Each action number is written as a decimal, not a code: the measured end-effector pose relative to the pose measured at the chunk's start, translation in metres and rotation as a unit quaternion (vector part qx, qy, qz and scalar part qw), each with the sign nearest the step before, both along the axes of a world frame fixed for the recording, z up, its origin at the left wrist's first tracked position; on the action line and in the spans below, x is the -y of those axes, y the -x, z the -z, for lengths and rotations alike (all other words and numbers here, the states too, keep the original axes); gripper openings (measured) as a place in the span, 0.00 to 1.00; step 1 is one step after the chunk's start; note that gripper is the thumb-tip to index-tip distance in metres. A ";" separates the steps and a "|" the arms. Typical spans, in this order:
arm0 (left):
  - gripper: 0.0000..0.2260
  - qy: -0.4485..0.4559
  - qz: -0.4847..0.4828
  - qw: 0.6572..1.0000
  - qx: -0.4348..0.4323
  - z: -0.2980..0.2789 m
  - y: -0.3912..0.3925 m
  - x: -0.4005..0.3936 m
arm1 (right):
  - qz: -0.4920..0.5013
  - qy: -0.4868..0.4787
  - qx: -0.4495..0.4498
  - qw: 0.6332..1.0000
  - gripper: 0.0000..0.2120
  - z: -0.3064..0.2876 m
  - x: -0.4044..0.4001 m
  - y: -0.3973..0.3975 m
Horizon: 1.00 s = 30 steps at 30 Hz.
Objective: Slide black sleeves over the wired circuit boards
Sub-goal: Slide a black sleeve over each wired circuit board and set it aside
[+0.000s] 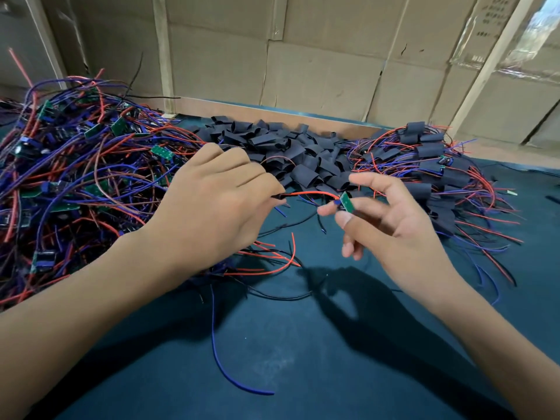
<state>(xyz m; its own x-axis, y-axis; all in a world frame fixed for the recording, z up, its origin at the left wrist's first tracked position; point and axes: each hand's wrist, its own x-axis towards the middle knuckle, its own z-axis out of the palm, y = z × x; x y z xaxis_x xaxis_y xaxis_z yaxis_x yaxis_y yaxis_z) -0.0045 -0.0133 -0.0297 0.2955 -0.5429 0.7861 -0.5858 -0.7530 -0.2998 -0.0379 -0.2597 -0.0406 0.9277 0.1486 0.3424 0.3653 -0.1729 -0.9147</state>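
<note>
Cardboard walls stand behind a dark blue table [303,344] with three heaps: bare wired boards [75,177] at the left, loose black sleeves [291,153] in the middle, sleeved boards [430,165] at the right. The right hand [394,219] pinches a small green circuit board [346,202] between thumb and forefinger, its other fingers spread. The left hand [212,201], fingers curled, grips the board's red wire [309,194]. No sleeve is on this board yet; I judge the next move must gather the wire ends and thread them through a sleeve.
</note>
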 end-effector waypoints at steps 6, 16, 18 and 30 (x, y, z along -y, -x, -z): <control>0.12 0.024 -0.004 1.000 -0.011 0.002 -0.003 -0.001 | 0.098 0.020 0.073 0.992 0.08 -0.001 0.004 -0.001; 0.13 -0.036 0.030 0.999 0.011 0.004 0.004 0.013 | 0.001 0.151 0.092 0.984 0.14 -0.005 -0.008 0.013; 0.14 -0.029 0.033 0.999 0.006 0.002 0.005 0.012 | -0.010 0.126 0.074 0.989 0.15 -0.008 -0.007 0.014; 0.12 -0.075 0.072 0.994 -0.030 0.005 0.009 0.014 | 0.043 0.170 0.134 0.975 0.08 -0.004 -0.007 0.012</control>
<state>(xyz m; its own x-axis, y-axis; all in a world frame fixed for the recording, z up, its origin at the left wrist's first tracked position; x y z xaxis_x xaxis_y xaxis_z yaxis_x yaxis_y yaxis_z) -0.0134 -0.0274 -0.0342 0.2501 -0.6922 0.6770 -0.7037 -0.6102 -0.3640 -0.0498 -0.2524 -0.0370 0.8257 0.2209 0.5191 0.5540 -0.4910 -0.6723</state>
